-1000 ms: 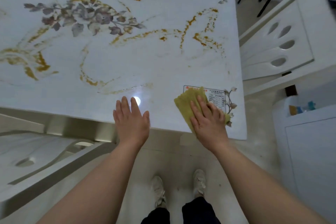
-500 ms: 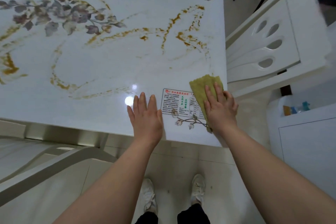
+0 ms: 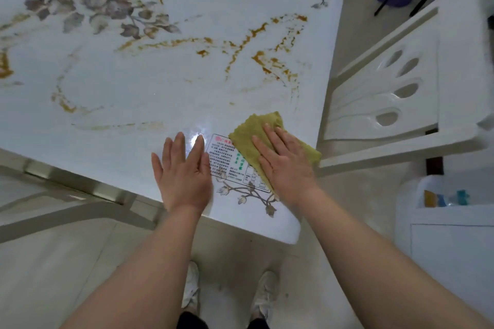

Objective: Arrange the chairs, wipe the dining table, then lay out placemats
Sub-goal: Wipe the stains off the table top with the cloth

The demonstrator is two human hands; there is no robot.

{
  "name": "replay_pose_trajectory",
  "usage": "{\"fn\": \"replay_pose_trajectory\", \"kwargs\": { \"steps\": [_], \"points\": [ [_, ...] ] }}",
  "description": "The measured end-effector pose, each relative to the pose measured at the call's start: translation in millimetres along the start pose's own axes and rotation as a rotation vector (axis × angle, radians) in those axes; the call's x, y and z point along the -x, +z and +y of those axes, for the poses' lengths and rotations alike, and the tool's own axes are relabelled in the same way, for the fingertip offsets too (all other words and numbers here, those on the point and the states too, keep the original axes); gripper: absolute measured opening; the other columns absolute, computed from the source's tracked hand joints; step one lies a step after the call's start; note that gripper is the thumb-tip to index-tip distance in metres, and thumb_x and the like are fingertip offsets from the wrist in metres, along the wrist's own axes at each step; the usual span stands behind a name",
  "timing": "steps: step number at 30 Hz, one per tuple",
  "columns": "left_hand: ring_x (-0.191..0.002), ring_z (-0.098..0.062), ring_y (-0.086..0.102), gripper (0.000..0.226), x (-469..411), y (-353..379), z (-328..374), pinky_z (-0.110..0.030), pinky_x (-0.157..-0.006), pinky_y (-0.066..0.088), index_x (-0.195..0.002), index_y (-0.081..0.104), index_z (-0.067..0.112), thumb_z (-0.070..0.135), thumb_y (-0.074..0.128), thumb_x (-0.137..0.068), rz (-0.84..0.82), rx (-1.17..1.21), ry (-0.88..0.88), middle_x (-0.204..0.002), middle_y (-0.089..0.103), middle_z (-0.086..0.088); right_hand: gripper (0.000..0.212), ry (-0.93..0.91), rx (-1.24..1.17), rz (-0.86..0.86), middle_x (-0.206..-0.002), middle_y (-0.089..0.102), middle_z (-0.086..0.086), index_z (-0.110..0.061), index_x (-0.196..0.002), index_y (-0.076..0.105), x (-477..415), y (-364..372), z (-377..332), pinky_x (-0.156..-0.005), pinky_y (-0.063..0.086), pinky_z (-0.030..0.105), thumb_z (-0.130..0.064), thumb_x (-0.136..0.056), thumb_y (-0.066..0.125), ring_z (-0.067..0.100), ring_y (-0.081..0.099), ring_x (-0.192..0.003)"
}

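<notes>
- Sliding back inward from the table's right edge, the yellow-green cloth [image 3: 247, 132] is now covering the right end of the printed label [image 3: 223, 159] near the front corner of the dining table [image 3: 160, 83].
- Right hand [image 3: 284, 161] is pressing flat on the cloth, fingers straight and gripping nothing.
- Left hand [image 3: 183, 177] is resting palm-down on the bare tabletop just beside the label, fingers extended and holding nothing.
- White chair [image 3: 387, 93] is standing just off the table's right edge.
- Wiping appears to be under way at this corner, with the far tabletop probably awaiting its pass; no placemats are showing.
</notes>
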State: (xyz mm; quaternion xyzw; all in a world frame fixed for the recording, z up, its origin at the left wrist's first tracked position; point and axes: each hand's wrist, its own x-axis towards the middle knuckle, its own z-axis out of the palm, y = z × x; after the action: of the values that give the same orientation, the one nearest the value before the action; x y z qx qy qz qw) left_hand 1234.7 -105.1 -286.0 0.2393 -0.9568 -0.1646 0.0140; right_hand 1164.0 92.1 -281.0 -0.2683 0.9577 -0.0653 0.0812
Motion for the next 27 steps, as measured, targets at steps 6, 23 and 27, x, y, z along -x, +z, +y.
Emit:
{"fn": "replay_pose_trajectory", "kwargs": {
  "steps": [6,23,27],
  "points": [
    [-0.146,-0.017,0.008,0.043,1,1,1,-0.042,-0.118,-0.003,-0.142,0.037,0.04,0.044,0.03,-0.099,0.043,-0.014,-0.02,-0.157,0.022,0.004,0.056,0.041,0.017,0.014,-0.16,0.002,-0.003,-0.034,-0.152,0.012,-33,-14,41,-0.12,-0.001,0.037,-0.045,-0.098,0.005,0.018,-0.002,-0.148],
    [-0.145,-0.014,0.012,0.042,1,2,1,-0.04,-0.119,0.0,-0.14,0.04,0.04,0.043,0.034,-0.099,0.071,-0.004,-0.047,-0.155,0.027,0.007,0.063,-0.209,0.009,-0.078,-0.16,-0.009,-0.008,-0.037,-0.151,0.003,-74,-16,27,-0.119,-0.006,0.036,-0.055,-0.091,-0.002,0.014,-0.01,-0.146],
    [-0.145,-0.014,0.013,0.042,0,3,0,-0.04,-0.119,0.0,-0.14,0.041,0.039,0.044,0.033,-0.098,0.077,-0.006,-0.044,-0.154,0.028,0.006,0.054,-0.016,0.039,-0.046,-0.16,-0.014,-0.004,-0.033,-0.152,-0.003,-96,-20,39,-0.118,-0.009,0.035,-0.044,-0.101,0.009,0.015,-0.014,-0.146]
  ]
}}
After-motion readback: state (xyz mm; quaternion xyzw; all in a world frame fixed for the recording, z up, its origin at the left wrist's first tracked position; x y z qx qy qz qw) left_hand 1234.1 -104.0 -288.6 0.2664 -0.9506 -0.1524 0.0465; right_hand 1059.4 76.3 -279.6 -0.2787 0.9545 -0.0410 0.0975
